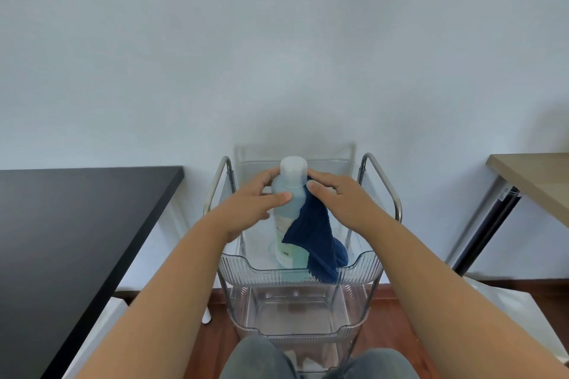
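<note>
Upright in a clear ribbed plastic tray (361,269), a pale-blue translucent bottle (288,214) is gripped at nine o'clock by the left hand (251,204) — the right hand (341,198) pinching a navy terry cloth (314,235) at three o'clock.

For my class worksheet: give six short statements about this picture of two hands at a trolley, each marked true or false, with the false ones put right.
1. The left hand grips the bottle. True.
2. The cloth is red. False: it is dark blue.
3. The bottle is in the top tray of the trolley. True.
4. The bottle has no cap. False: a pale cap sits on it.
5. The right hand holds the cloth against the bottle. True.
6. The black table is on the right. False: it is on the left.
</note>
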The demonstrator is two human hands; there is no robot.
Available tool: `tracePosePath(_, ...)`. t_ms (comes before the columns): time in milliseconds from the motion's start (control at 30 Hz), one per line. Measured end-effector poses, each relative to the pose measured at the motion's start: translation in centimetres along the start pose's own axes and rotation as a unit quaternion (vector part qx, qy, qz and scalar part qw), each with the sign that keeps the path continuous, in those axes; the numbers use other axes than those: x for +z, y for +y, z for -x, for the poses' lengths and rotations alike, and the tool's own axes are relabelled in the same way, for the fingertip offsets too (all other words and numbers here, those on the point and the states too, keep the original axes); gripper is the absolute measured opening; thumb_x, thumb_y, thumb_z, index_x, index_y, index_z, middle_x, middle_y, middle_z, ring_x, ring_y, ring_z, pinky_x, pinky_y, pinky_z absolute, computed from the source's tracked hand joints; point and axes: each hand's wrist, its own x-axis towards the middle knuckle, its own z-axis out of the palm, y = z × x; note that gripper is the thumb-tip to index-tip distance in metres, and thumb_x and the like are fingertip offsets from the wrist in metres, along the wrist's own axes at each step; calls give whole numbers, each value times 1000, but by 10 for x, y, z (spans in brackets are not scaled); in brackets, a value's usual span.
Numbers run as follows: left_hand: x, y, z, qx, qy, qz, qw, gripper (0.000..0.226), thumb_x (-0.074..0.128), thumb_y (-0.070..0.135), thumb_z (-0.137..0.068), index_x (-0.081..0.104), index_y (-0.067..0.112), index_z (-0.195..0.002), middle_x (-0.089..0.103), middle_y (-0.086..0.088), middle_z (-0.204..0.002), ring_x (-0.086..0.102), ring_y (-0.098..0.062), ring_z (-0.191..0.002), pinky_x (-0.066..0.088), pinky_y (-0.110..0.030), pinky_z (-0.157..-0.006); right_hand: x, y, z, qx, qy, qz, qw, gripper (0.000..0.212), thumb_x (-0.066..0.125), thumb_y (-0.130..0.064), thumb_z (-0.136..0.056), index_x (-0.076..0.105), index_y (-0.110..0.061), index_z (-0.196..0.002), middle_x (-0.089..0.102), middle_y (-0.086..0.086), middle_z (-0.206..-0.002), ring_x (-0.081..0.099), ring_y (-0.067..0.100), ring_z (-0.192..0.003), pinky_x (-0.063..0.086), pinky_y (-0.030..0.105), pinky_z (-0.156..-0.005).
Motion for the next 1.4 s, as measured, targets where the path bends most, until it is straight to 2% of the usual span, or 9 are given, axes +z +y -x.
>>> tracePosePath(233, 49, -15, -3, 66, 180, -5, 981, 63, 63, 48, -91, 31, 37, -144, 52, 6, -131, 56, -9, -114, 47, -16, -80, 6, 2, 2, -18, 36, 35, 999, 38, 49, -32, -99, 53, -35, -137, 53, -25, -134, 44, -10, -121, 31, 10, -100)
tracePosePath(400, 25, -18, -11, 28, 109, 51, 992, 65, 73, 54, -79, 42, 41, -135, 63, 5, -122, 63, -17, -111, 56, -37, -89, 7, 2, 5, -8, 32, 14, 999, 39, 52, -33, -99, 54, -36, -137, 52, -24, -137, 47, -4, -127, 37, 24, -109)
tracePosePath(500, 5, -13, -10, 22, 46, 62, 997, 61, 75, 50, -78, 47, 41, -131, 64, 15, -122, 63, -11, -112, 56, -25, -77, 9, -3, 5, -11, 34, 7, 999, 38, 57, -33, -97, 57, -38, -134, 55, -25, -134, 48, -6, -124, 40, 23, -106)
tracePosePath(733, -27, -11, -15, -23, -61, 70, 995, 62, 76, 42, -79, 51, 38, -135, 61, 1, -133, 55, -22, -126, 44, -56, -104, 4, -12, 3, -10, 11, 90, 996, 41, 57, -42, -95, 55, -39, -136, 53, -22, -139, 45, -1, -130, 36, 24, -108)
tracePosePath(967, -35, -4, -14, -48, -114, 51, 991, 58, 69, 35, -85, 47, 44, -138, 60, 8, -134, 53, -14, -128, 36, -51, -110, 2, -21, -5, 15, -10, 123, 992, 38, 51, -44, -97, 53, -45, -135, 58, -15, -136, 51, 10, -126, 42, 30, -102)
tracePosePath(1067, -28, -2, -7, -38, -69, 10, 997, 66, 71, 50, -80, 40, 54, -139, 56, 21, -135, 51, -4, -128, 39, -41, -105, -1, -18, -6, 16, -17, 117, 993, 37, 50, -44, -97, 53, -46, -134, 58, -16, -136, 51, 9, -126, 40, 26, -99)
tracePosePath(1167, 2, -11, 5, 49, 113, -60, 991, 93, 75, 68, -64, 23, 61, -142, 46, 31, -133, 56, 7, -111, 46, -23, -86, 0, -16, -6, 8, -23, 112, 993, 38, 49, -46, -98, 51, -47, -136, 56, -18, -137, 49, 5, -127, 39, 24, -101)
tracePosePath(1267, 34, -25, 4, 119, 241, -64, 961, 97, 83, 64, -58, 26, 63, -137, 48, 26, -129, 55, 1, -114, 52, -28, -87, 3, -15, -8, 0, -28, 104, 994, 39, 49, -43, -99, 51, -43, -137, 56, -17, -137, 49, 5, -128, 39, 24, -103)
tracePosePath(1400, 29, -27, -2, 120, 234, 3, 965, 92, 87, 60, -54, 32, 65, -127, 54, 22, -124, 60, 1, -106, 52, -20, -78, -2, -14, -8, 2, -42, 105, 994, 40, 49, -44, -98, 50, -43, -138, 54, -19, -139, 47, 4, -130, 37, 24, -104)
